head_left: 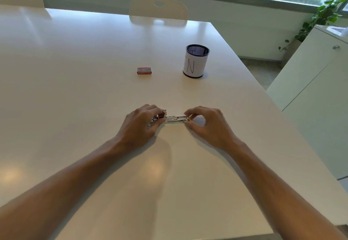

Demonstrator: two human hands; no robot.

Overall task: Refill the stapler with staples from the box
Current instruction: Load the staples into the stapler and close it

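A small metal stapler (174, 118) is held just above the white table (75, 89) — gripped by the left hand (140, 125), its yellow-tipped end pinched by the right hand (206, 125) — with the red staple box (144, 70) lying well beyond the stapler, left of a mesh pen cup (195, 62)

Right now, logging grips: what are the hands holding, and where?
Both hold the stapler: left hand grips its left end, right hand pinches the yellow-tipped right end.

One stapler (176, 118), one box (144, 70), two chairs (158, 9).
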